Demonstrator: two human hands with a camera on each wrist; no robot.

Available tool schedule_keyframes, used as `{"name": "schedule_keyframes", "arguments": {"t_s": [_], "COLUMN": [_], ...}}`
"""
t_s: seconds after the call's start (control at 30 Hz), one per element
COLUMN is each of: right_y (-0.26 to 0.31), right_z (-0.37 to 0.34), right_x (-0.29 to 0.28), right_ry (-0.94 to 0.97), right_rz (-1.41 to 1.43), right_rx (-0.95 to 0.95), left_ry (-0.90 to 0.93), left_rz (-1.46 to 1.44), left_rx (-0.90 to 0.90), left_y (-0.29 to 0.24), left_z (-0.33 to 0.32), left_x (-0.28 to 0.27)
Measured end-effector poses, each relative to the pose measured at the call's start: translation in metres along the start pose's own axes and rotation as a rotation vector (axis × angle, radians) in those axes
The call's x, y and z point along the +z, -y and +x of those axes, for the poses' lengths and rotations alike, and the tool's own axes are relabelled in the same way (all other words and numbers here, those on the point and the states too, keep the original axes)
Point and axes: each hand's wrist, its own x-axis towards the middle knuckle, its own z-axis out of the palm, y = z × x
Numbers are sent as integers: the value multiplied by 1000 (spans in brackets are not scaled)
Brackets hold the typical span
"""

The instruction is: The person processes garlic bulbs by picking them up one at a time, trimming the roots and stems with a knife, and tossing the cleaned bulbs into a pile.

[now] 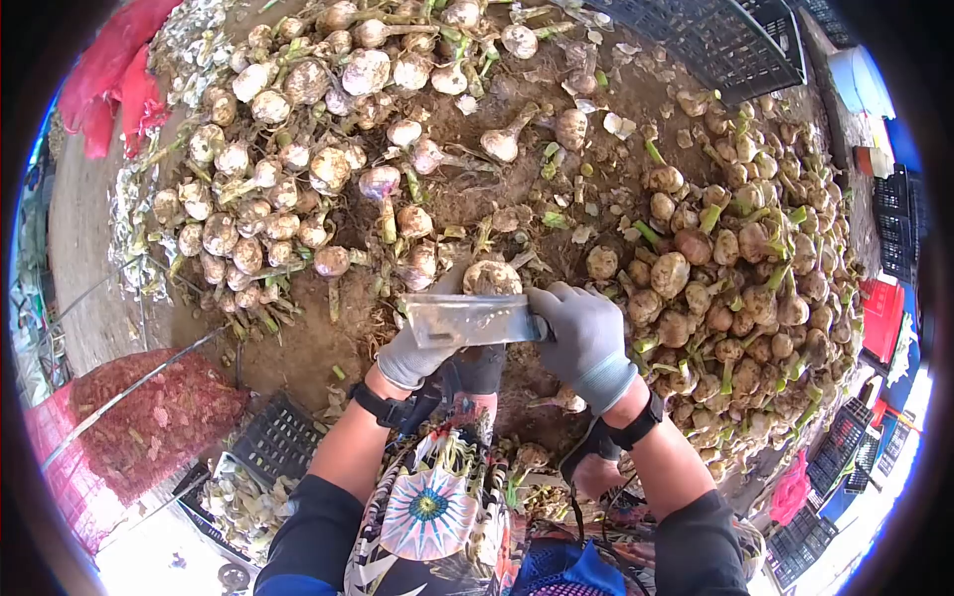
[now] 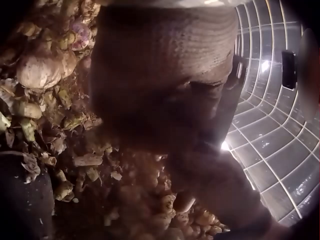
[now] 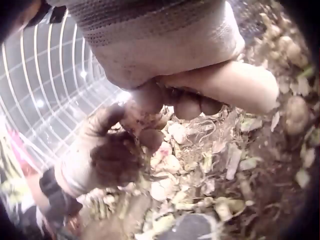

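Observation:
In the head view, my gloved right hand (image 1: 584,338) grips a broad-bladed knife (image 1: 467,320), its fingers curled round the handle. The blade lies flat across the view, its far end over my gloved left hand (image 1: 409,360). A garlic bulb (image 1: 493,277) shows just beyond the blade's upper edge. From the right wrist view, the left hand (image 3: 102,160) has its fingers curled round a garlic bulb (image 3: 142,117), close under the right hand's fingers (image 3: 187,106). The left wrist view is dark, and the left hand's fingertips are hidden there.
Garlic with stalks is heaped at the left (image 1: 234,233) and a larger trimmed heap (image 1: 735,288) lies at the right. Black crates (image 1: 715,45) stand at the back right. A red mesh sack (image 1: 159,422) and a crate of peelings (image 1: 243,512) are at the lower left.

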Motion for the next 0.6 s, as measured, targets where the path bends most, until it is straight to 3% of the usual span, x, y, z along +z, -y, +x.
{"name": "schedule_keyframes", "arguments": {"t_s": [0.03,0.1,0.2,0.33,0.4,0.43,0.5,0.53,0.57,0.6], "right_y": [2,6,2,2,3,-12,-49,-47,-43,-43], "right_z": [0,3,1,-4,-7,-7,-4,-2,-13,-23], "right_x": [-1,-4,9,22,26,30,40,43,43,38], "right_ry": [1,80,80,51,-24,-26,213,218,103,-38], "right_rz": [2,-54,-35,1,10,11,-26,-22,122,256], "right_rx": [1,-3,6,25,62,65,528,503,528,563], "left_ry": [-1,-12,94,101,42,45,382,234,116,52], "left_rz": [0,270,334,369,261,264,526,792,580,515], "left_rx": [-2,-73,-39,-86,-291,-293,-169,15,-149,-125], "left_y": [-5,-18,-25,-22,-22,-31,-55,-50,-61,-51], "left_z": [0,3,7,1,-10,-9,-7,-8,-2,-3], "left_x": [1,2,0,-14,-17,-4,34,34,40,35]}}
